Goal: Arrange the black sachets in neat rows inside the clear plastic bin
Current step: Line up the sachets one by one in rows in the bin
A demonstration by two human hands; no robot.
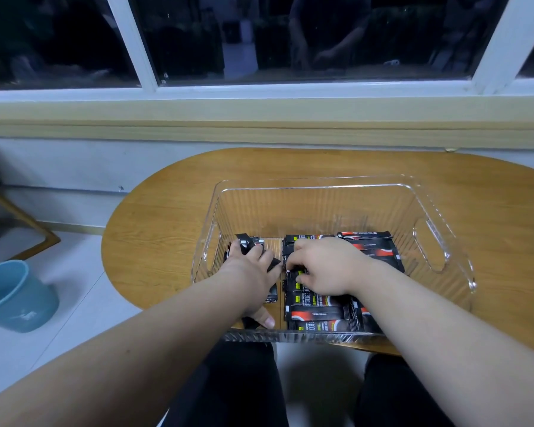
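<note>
While the black sachets lay inside the clear plastic bin, most stacked in rows across its right half and a few loose at the left, the left hand pressed flat and spread on the loose ones, and the right hand curled its fingers around sachets at the stack's left edge; the bin stood on an oval wooden table, a blue bucket on the floor beside it

Left hand flat, fingers spread; right hand fingers curled, pinching sachet.
</note>
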